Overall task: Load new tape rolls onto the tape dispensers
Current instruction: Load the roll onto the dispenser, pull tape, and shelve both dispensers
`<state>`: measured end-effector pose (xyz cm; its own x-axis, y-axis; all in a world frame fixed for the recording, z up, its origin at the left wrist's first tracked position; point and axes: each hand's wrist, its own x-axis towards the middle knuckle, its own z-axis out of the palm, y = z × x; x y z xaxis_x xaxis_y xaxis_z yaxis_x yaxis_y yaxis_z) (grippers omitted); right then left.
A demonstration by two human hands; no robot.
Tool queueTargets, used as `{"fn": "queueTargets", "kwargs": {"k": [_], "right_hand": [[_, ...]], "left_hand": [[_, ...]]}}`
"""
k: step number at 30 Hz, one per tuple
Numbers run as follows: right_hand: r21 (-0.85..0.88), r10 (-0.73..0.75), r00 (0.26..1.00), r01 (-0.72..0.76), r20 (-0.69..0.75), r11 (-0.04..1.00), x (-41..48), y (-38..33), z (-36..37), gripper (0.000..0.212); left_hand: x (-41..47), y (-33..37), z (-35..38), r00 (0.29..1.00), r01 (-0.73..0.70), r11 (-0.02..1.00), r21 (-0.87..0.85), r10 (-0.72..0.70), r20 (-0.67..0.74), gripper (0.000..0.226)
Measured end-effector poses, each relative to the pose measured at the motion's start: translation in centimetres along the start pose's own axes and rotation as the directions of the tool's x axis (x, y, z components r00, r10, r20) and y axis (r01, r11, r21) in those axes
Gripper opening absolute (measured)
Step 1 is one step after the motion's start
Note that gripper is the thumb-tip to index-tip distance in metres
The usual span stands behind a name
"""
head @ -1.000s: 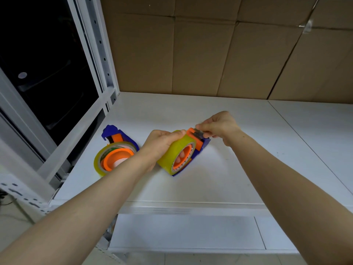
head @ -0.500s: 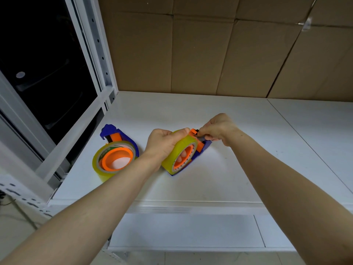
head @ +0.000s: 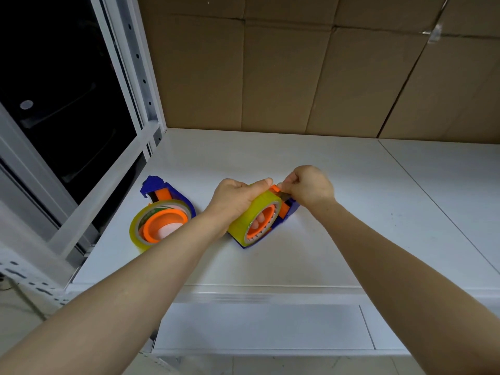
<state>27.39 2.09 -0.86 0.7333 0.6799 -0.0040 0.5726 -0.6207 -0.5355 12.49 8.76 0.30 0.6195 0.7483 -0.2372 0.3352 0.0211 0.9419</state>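
The tape roll (head: pixel 250 212) is yellow and sits on the orange wheel of the blue tape holder (head: pixel 289 211). The holder stands on its edge in the middle of the white shelf (head: pixel 297 261). The left hand (head: pixel 234 197) curls its fingers around the top of the roll and holds it tight. The right hand (head: pixel 311 186) pinches the front tip of the holder, by the orange tab. The tape is see-through, so I cannot tell if its loose end is in the pinch too. I think the step now is to bring the tape end over the front to the cutting teeth. To do it well, the left hand should stop the roll from wobbling but let it turn. The right hand should pull slowly and straight, so the tape does not twist or stick to itself. Keep fingers off the sharp teeth. A second tape holder (head: pixel 153 184) with a second roll (head: pixel 136 230) lies flat to the left, near the side of the shelf.
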Motion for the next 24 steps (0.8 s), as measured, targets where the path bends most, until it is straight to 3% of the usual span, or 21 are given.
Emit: {"fn": "queueTargets", "kwargs": {"k": [4,7,10,12,16,24], "right_hand": [[0.294,0.043,0.993,-0.075,0.112,0.953,0.4,0.3,-0.5,0.017],[0.332,0.083,0.965,-0.166,0.249,0.929,1.0,0.3,-1.4,0.018],[0.392,0.077,0.926,-0.231,0.370,0.890,1.4,0.4,-2.4,0.006],[0.370,0.034,0.907,-0.206,0.420,0.906,1.5,0.7,-3.0,0.022],[0.355,0.017,0.923,-0.165,0.383,0.920,1.5,0.7,-2.9,0.037],[0.430,0.092,0.936,-0.241,0.339,0.870,1.7,0.1,-2.2,0.037]], "left_hand": [[-0.2,0.2,-0.2,0.998,-0.005,0.999,0.052,0.002,0.055,0.051],[-0.4,0.2,-0.3,0.996,-0.009,0.999,0.049,0.004,0.094,0.041],[-0.4,0.0,-0.5,0.993,0.000,0.999,0.032,-0.004,0.115,0.028],[-0.5,-0.1,-0.6,0.992,0.000,1.000,0.025,-0.003,0.126,0.023],[-0.5,0.0,-0.8,0.989,0.001,1.000,0.021,-0.005,0.149,0.020],[-0.1,0.0,-0.6,0.986,-0.010,1.000,0.011,0.008,0.165,0.022]]}}
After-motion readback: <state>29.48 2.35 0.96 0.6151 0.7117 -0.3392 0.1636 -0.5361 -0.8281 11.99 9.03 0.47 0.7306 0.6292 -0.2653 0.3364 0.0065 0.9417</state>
